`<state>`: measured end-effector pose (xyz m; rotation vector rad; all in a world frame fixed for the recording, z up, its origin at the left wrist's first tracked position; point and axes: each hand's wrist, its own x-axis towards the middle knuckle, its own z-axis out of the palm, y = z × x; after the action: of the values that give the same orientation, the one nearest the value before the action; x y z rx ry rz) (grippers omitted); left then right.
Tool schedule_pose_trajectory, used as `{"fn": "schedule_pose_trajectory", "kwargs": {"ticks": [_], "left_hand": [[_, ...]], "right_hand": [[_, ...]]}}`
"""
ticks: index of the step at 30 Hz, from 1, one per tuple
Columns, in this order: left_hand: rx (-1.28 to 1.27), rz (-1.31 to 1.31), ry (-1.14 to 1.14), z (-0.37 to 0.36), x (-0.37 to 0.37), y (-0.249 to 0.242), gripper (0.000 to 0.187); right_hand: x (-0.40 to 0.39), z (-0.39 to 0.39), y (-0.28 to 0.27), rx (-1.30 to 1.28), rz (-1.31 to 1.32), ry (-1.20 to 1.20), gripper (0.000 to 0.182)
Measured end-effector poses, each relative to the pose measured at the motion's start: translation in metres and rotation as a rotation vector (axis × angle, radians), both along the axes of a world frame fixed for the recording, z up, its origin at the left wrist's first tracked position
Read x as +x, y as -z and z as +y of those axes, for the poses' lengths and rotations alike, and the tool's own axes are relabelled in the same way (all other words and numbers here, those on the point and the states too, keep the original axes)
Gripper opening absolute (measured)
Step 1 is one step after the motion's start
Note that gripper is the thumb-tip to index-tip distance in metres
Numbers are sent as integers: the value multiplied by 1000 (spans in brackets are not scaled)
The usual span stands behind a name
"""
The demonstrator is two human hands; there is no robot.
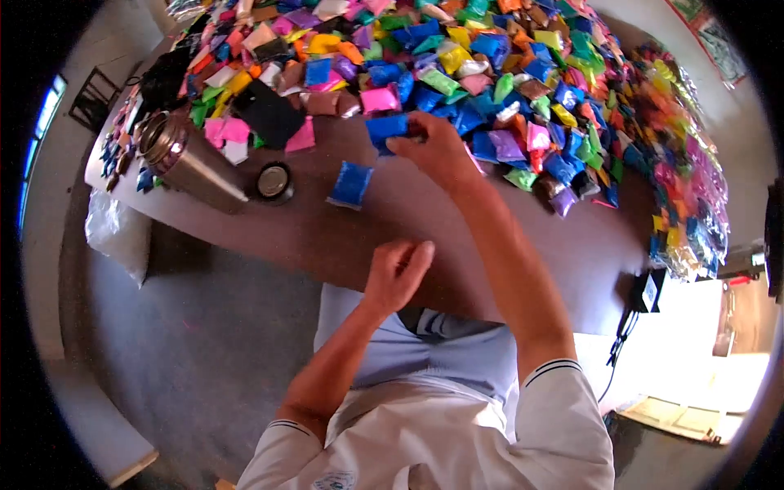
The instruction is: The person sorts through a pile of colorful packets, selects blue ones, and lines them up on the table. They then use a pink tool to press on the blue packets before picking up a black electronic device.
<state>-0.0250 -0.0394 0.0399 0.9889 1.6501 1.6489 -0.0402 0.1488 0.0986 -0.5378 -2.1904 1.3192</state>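
Note:
My right hand (437, 149) reaches to the near edge of a big heap of small coloured packets (457, 69). Its thumb and fingers are closed on the right end of a small blue packet (384, 127). Another blue packet (351, 184) lies alone on the brown table, nearer to me and to the left. My left hand (396, 273) is held near the table's front edge, fingers curled in, with nothing visible in them.
On the left, a steel flask (188, 163) lies tilted beside its round lid (273, 180). A black flat piece (268, 114) rests among pink packets. Clear bags of packets (694, 188) hang over the right side. A black device with a cable (648, 291) sits at the right edge.

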Motion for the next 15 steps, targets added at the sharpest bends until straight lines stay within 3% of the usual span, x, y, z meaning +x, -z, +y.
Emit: {"fn": "schedule_pose_trajectory", "kwargs": {"ticks": [1, 3, 4, 6, 8, 11, 15], "left_hand": [[50, -31, -33, 0, 3, -5, 32], [96, -98, -1, 1, 4, -1, 34], [145, -150, 3, 3, 4, 2, 36], [148, -131, 44, 7, 4, 4, 38], [146, -93, 70, 6, 1, 9, 40], [-149, 216, 158, -1, -2, 5, 34], [-63, 473, 97, 8, 8, -10, 33]], "right_hand": [[23, 2, -1, 5, -11, 19, 30], [73, 1, 0, -448, -173, -62, 23], [92, -7, 1, -452, -182, -34, 23], [128, -26, 5, -606, -4, -57, 20], [150, -40, 20, -633, 61, -41, 19], [168, -58, 32, -671, 139, -16, 18], [163, -68, 51, -556, 197, 25, 22]]}}
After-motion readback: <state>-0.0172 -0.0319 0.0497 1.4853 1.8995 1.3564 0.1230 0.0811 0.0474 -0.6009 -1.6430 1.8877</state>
